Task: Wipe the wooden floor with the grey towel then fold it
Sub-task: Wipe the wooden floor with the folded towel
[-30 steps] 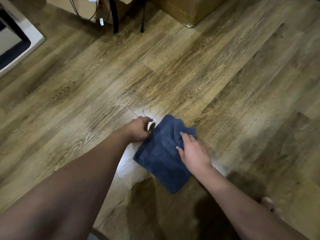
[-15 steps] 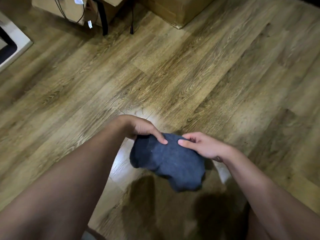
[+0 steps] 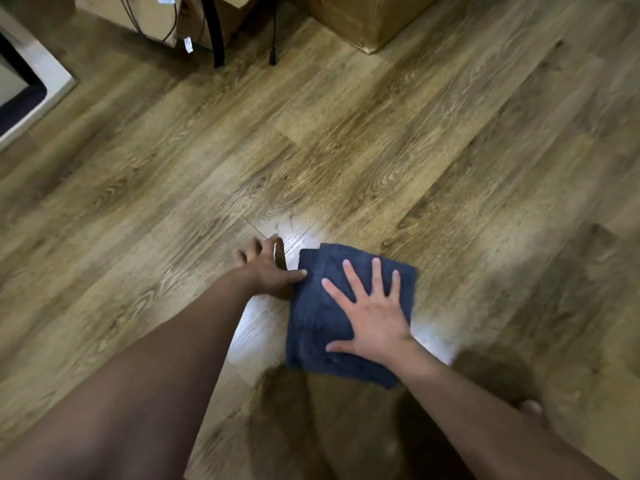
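The grey towel lay folded flat on the wooden floor, its long axis running away from the person, probably pinned for another fold. The right hand pressed it with spread, straight fingers; the left hand, grip relaxed and empty, touched its left edge.

Top of frame, left of centre: cardboard box with black cables hanging over its face and a small white tag dangling. Top, right of centre: second cardboard box, corner pointing down-frame. Far left edge: white-framed object with dark inner panel, partly cut off.
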